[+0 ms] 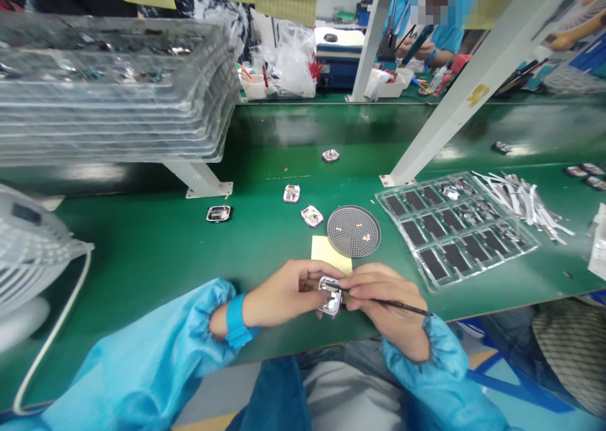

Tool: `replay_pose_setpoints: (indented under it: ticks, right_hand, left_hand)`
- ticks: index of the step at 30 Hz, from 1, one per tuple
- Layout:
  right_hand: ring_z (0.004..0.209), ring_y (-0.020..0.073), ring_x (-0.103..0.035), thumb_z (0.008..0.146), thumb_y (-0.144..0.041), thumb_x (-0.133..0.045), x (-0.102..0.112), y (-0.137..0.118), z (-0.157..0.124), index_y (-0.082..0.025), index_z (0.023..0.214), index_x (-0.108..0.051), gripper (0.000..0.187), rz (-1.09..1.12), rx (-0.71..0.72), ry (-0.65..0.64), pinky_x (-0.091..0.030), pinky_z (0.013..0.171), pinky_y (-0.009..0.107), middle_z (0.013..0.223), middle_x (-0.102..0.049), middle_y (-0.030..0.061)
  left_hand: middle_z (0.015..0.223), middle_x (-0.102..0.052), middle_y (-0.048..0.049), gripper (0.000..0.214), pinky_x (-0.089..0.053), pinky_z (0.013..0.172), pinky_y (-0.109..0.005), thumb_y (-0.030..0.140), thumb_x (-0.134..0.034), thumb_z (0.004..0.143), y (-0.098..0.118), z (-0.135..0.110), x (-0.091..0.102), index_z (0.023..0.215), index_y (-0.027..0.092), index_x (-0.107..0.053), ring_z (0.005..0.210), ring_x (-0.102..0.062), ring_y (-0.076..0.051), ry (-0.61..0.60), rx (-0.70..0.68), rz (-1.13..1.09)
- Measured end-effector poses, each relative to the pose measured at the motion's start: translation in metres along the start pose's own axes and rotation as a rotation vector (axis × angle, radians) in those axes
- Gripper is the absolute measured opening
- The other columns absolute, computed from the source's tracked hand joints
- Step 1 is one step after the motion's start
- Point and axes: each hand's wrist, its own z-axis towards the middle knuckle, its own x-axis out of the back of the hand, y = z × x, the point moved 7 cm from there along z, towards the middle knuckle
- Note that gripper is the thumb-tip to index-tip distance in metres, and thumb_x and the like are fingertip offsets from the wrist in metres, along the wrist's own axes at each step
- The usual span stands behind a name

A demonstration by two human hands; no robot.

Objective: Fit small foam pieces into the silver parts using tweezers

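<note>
Between thumb and fingers, my left hand point(293, 292) grips a small silvery watch case point(330, 301), its open inner side facing up. My right hand point(386, 295) pinches thin black tweezers point(402, 305), their tip at the upper part of the case. Just beyond my hands lies a yellow sticky note point(326, 254), and a round grey perforated dish point(354, 231) overlaps its edge, with a few tiny pieces on it. Similar cases lie on the green bench: one case point(312, 216) near the dish, another case point(291, 194) behind it, and a dark-faced case point(219, 214) farther left.
A clear compartment tray point(457, 229) with black flat parts lies right, beside a heap of white strips point(525, 204). Stacked plastic trays point(113, 103) stand on a raised shelf at left, above a white fan point(28, 254). A slanted white post point(473, 90) rises from the bench. Another person point(426, 40) sits opposite.
</note>
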Motion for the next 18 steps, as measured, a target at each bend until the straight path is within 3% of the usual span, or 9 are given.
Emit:
replay_pose_setpoints:
  ticks: [18]
  right_hand:
    - [0.082, 0.0216, -0.072, 0.08, -0.013, -0.078, 0.007, 0.014, -0.007, -0.023, 0.09, -0.078, 0.014, 0.021, -0.125, 0.114, -0.061, 0.072, 0.036, 0.089, -0.076, 0.0071]
  left_hand:
    - [0.099, -0.072, -0.0096, 0.034, -0.056, 0.071, -0.027, 0.022, -0.071, 0.086, -0.007, 0.004, -0.001, 0.119, 0.012, -0.065, 0.083, -0.068, -0.016, -0.011, -0.019, -0.029]
